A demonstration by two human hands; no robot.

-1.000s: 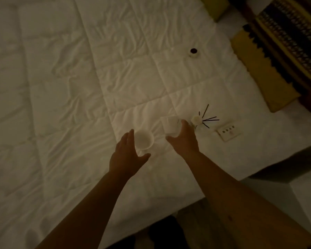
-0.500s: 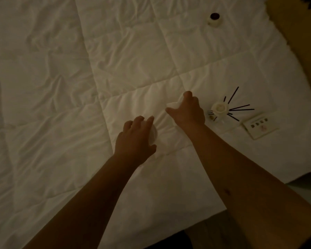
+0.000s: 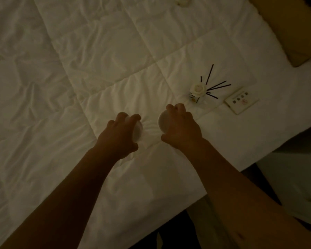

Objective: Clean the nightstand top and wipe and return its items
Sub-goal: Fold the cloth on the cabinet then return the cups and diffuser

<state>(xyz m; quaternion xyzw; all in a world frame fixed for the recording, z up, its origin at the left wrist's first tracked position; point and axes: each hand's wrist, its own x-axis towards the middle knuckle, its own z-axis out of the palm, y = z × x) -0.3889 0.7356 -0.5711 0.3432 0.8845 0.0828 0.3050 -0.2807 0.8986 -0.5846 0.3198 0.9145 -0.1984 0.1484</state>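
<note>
In dim light both of my hands rest on a white quilted bed [image 3: 97, 69]. My left hand [image 3: 119, 135] is closed over a small white cup [image 3: 138, 130] pressed onto the quilt. My right hand [image 3: 180, 126] grips a second white cup [image 3: 162, 121] beside it. To the right of my right hand stands a white reed diffuser [image 3: 197, 89] with dark sticks fanning out. A small white card [image 3: 241, 100] with printed squares lies next to it. A small white jar with a dark top [image 3: 182, 0] sits at the upper edge.
A yellow cushion [image 3: 285, 29] lies at the bed's upper right. The bed's edge runs diagonally at lower right, with dark floor [image 3: 169, 236] and a pale surface [image 3: 294, 186] beyond it.
Both hands have come down from holding the cups above the bed to pressing them onto the quilt, a little nearer to me. The view has tilted down and closer.
</note>
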